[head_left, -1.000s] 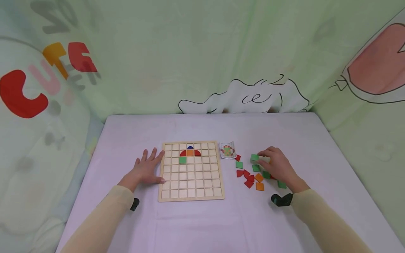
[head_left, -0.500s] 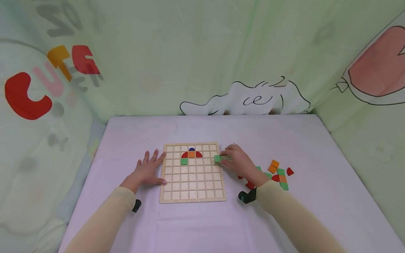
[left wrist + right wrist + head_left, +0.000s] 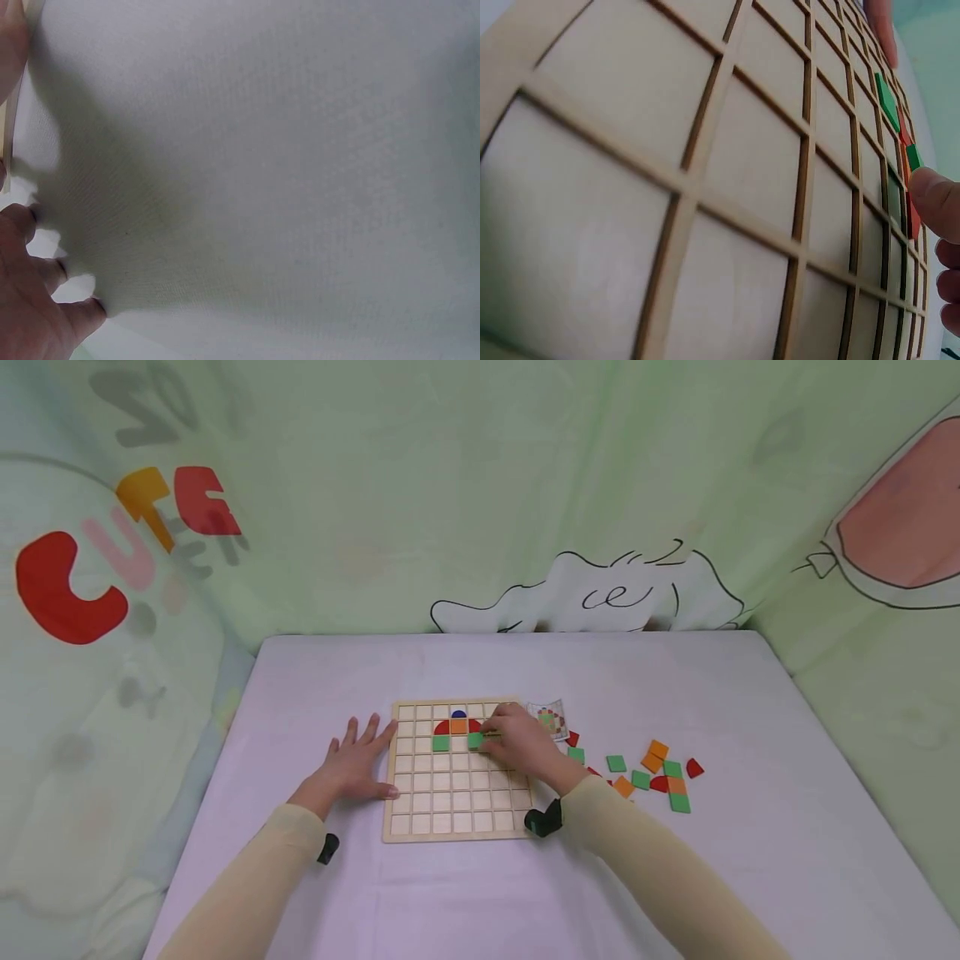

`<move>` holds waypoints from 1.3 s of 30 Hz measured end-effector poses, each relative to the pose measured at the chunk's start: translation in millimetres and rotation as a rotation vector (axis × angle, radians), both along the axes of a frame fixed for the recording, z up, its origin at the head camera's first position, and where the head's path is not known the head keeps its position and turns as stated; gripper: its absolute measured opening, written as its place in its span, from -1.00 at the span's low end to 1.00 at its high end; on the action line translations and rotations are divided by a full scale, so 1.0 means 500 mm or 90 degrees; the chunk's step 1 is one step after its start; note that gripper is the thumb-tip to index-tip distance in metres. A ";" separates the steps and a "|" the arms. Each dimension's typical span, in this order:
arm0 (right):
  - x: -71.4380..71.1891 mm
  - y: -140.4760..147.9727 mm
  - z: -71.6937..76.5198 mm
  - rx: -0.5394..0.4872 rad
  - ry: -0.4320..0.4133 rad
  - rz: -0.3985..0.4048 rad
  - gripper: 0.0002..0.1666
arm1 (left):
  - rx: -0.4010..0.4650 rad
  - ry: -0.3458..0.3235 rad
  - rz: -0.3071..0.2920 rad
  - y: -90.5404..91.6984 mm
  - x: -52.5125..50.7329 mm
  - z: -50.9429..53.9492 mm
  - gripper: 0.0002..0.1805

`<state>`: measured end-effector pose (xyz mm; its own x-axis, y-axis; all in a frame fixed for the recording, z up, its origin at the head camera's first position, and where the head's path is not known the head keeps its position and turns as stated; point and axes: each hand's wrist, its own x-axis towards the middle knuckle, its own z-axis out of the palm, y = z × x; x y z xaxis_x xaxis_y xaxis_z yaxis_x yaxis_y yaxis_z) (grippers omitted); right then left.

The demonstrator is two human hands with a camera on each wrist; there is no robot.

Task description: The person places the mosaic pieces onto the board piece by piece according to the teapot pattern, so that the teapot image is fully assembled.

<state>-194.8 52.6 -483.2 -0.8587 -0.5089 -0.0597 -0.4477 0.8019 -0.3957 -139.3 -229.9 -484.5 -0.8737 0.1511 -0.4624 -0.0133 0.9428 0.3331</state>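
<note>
A wooden grid board (image 3: 442,802) lies on the table. In its upper cells sit a blue half-round piece (image 3: 458,714), an orange square tile (image 3: 458,727), a red piece (image 3: 442,727) on either side of it, and a green square tile (image 3: 441,743). My right hand (image 3: 521,739) pinches a second green square tile (image 3: 475,742) over the cell below the right-hand red piece; the right wrist view shows the thumb (image 3: 937,199) against its edge. With fingers spread, my left hand (image 3: 356,764) rests at the board's left edge, thumb and fingertips touching the frame.
A small picture card (image 3: 550,719) lies off the board's upper right corner. Loose green tiles (image 3: 616,763), orange tiles (image 3: 657,749) and red pieces (image 3: 694,767) are scattered to the right, partly behind my right forearm. A curtain backs the table.
My right hand has carried the green square tile leftward from the loose pieces, past the picture card, onto the board's upper part. The left hand stays at the board's edge.
</note>
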 end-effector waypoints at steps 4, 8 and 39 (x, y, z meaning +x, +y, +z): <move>-0.003 -0.018 -0.003 0.004 0.000 0.009 -0.72 | 0.000 0.000 0.002 0.001 -0.001 -0.002 0.26; -0.003 -0.031 -0.004 0.011 -0.003 0.012 -0.72 | -0.001 -0.001 0.006 0.001 0.000 -0.002 0.26; -0.002 -0.045 -0.011 0.010 0.029 0.065 -0.73 | 0.012 0.001 0.011 0.005 0.005 0.015 0.26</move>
